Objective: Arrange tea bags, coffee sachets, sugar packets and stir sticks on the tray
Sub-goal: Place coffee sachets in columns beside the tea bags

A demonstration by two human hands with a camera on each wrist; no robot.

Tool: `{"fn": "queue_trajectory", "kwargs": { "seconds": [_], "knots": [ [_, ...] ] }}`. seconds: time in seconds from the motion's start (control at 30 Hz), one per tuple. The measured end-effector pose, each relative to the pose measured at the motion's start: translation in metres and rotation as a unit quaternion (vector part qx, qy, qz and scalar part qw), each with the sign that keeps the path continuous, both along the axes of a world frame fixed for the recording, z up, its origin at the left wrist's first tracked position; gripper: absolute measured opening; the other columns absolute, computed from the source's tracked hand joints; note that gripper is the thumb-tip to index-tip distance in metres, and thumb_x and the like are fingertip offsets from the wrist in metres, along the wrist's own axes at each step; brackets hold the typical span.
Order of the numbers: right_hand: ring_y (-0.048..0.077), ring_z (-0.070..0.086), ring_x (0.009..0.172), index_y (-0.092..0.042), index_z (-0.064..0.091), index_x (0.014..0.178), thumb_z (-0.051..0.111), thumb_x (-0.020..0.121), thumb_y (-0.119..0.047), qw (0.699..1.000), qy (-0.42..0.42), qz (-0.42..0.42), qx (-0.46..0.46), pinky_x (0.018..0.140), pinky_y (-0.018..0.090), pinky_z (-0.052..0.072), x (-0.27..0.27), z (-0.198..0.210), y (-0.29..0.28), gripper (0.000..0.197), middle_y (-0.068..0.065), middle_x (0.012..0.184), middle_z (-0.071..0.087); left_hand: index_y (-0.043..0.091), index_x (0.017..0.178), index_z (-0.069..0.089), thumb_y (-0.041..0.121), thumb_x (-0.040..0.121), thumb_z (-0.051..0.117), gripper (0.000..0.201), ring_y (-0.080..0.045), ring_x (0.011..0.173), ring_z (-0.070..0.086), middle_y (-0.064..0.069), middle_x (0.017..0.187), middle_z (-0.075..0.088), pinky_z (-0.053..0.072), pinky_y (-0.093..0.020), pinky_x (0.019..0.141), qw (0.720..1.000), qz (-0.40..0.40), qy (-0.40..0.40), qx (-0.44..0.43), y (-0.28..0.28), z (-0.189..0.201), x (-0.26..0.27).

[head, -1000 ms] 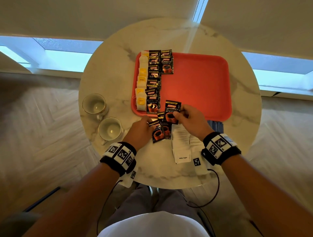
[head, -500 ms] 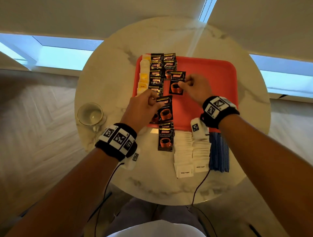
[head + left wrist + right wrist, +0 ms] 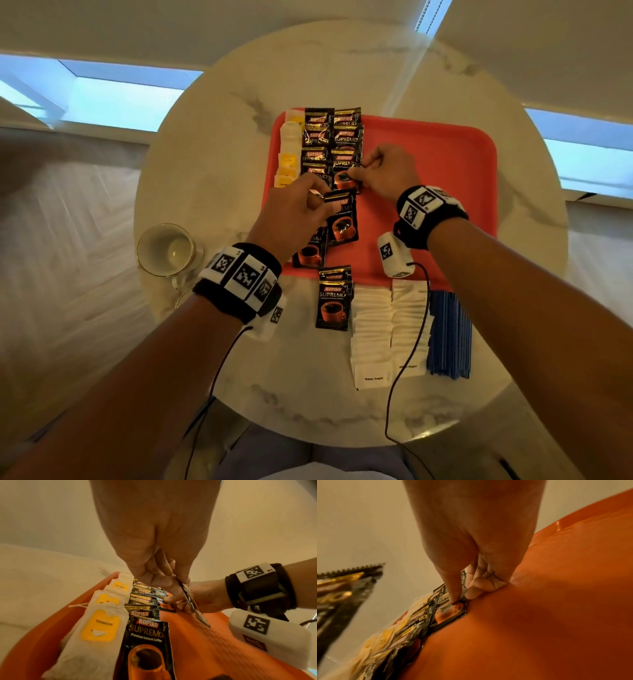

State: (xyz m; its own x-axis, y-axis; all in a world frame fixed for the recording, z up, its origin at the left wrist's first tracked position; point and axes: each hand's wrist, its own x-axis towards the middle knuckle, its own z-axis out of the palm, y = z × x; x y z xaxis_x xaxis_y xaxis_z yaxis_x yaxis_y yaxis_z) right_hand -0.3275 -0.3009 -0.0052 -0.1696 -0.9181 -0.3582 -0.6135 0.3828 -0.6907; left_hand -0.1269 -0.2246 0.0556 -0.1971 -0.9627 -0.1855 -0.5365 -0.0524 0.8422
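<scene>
Both hands — sachets; tray mid-left

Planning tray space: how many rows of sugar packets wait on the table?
2: left row beside the loose coffee sachet, right row against the stir sticks. None seems hidden.

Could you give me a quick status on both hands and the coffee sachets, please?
Right hand pinching a coffee sachet down onto the tray. Left hand holding another sachet above it. Sugar packets, stir sticks still off-tray. Nothing blocking.
</scene>
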Motion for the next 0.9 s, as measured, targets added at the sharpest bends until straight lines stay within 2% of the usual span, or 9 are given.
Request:
{"fn": "queue_trajectory", "kwargs": {
  "seconds": [0.13, 0.2, 0.27, 0.37, 0.47, 0.63, 0.73, 0.8, 0.9],
  "knots": [
    [0.022, 0.069, 0.082, -0.015, 0.064, 0.093, 0.072, 0.087, -0.046, 0.999, 0.013, 0.013, -0.026, 0.068, 0.028, 0.052, -0.006, 0.002, 0.004, 0.032, 0.002, 0.084, 0.07, 0.015, 0.104, 0.06, 0.028, 0.089, 0.073, 0.024, 0.002, 0.066, 0.068, 0.004, 0.079, 0.072, 0.053, -0.012, 0.062, 1.0, -0.001, 0.001, 0.002, -0.008, 0.001, -0.006],
    [0.022, 0.068, 0.085, -0.018, 0.065, 0.092, 0.058, 0.093, -0.055, 0.999, -0.016, 0.014, -0.041, 0.076, 0.033, 0.054, -0.009, 0.012, 0.012, 0.038, 0.001, 0.088, 0.071, 0.016, 0.105, 0.06, 0.028, 0.089, 0.073, 0.024, 0.002, 0.065, 0.068, 0.004, 0.079, 0.072, 0.053, -0.012, 0.061, 1.0, 0.006, 0.001, 0.003, -0.016, 0.005, -0.008],
    [0.015, 0.068, 0.085, -0.021, 0.068, 0.093, 0.052, 0.096, -0.055, 0.995, -0.09, 0.029, -0.041, 0.083, 0.037, 0.055, -0.012, 0.027, 0.025, 0.038, -0.003, 0.092, 0.073, 0.016, 0.107, 0.06, 0.029, 0.089, 0.072, 0.026, 0.002, 0.065, 0.068, 0.005, 0.08, 0.072, 0.055, -0.016, 0.063, 1.0, 0.011, -0.006, -0.002, -0.026, 0.009, -0.01],
    [0.009, 0.066, 0.084, -0.016, 0.068, 0.108, 0.064, 0.096, -0.035, 0.982, -0.159, 0.101, -0.033, 0.077, 0.026, 0.053, -0.015, 0.044, 0.046, 0.023, 0.002, 0.099, 0.073, 0.017, 0.109, 0.06, 0.032, 0.089, 0.072, 0.028, 0.001, 0.066, 0.068, 0.006, 0.082, 0.071, 0.056, -0.015, 0.062, 1.0, 0.02, -0.014, -0.014, -0.041, 0.016, -0.015],
    [0.015, 0.064, 0.078, -0.01, 0.067, 0.106, 0.072, 0.092, -0.023, 0.982, -0.143, 0.111, -0.049, 0.072, 0.029, 0.053, -0.017, 0.042, 0.052, 0.02, 0.013, 0.096, 0.072, 0.019, 0.106, 0.06, 0.035, 0.089, 0.071, 0.026, 0.0, 0.07, 0.067, 0.007, 0.083, 0.069, 0.05, -0.007, 0.061, 0.999, 0.018, -0.023, -0.025, -0.051, 0.022, -0.019],
    [0.008, 0.064, 0.072, -0.01, 0.067, 0.1, 0.074, 0.089, -0.023, 0.994, -0.085, 0.059, -0.021, 0.068, 0.026, 0.05, -0.018, 0.027, 0.042, 0.019, -0.002, 0.084, 0.071, 0.021, 0.109, 0.059, 0.037, 0.091, 0.067, 0.025, 0.001, 0.081, 0.064, 0.01, 0.089, 0.065, 0.046, -0.008, 0.064, 0.999, 0.034, -0.039, -0.015, -0.045, 0.021, -0.016],
    [0.014, 0.068, 0.073, -0.011, 0.065, 0.096, 0.079, 0.085, -0.023, 0.996, -0.044, 0.072, 0.006, 0.065, 0.027, 0.051, -0.011, 0.016, 0.039, 0.022, 0.003, 0.085, 0.073, 0.019, 0.107, 0.059, 0.033, 0.093, 0.066, 0.021, -0.005, 0.079, 0.066, 0.009, 0.086, 0.065, 0.052, -0.017, 0.067, 0.999, 0.02, -0.04, -0.012, -0.026, 0.015, -0.009],
    [0.011, 0.066, 0.067, -0.012, 0.063, 0.092, 0.081, 0.082, -0.02, 0.997, -0.042, 0.061, 0.02, 0.061, 0.024, 0.049, -0.005, 0.011, 0.038, 0.022, 0.002, 0.079, 0.071, 0.017, 0.106, 0.059, 0.029, 0.093, 0.066, 0.019, -0.007, 0.078, 0.066, 0.008, 0.085, 0.064, 0.057, -0.026, 0.071, 0.999, 0.01, -0.041, -0.009, -0.011, 0.007, -0.004],
    [0.008, 0.064, 0.065, -0.013, 0.062, 0.092, 0.084, 0.077, -0.018, 0.998, -0.037, 0.032, 0.033, 0.06, 0.023, 0.05, 0.001, 0.008, 0.036, 0.027, -0.003, 0.076, 0.067, 0.017, 0.106, 0.058, 0.026, 0.094, 0.065, 0.017, -0.009, 0.074, 0.067, 0.007, 0.083, 0.064, 0.058, -0.029, 0.069, 0.999, 0.004, -0.041, -0.004, 0.012, -0.001, 0.003]
  ]
}}
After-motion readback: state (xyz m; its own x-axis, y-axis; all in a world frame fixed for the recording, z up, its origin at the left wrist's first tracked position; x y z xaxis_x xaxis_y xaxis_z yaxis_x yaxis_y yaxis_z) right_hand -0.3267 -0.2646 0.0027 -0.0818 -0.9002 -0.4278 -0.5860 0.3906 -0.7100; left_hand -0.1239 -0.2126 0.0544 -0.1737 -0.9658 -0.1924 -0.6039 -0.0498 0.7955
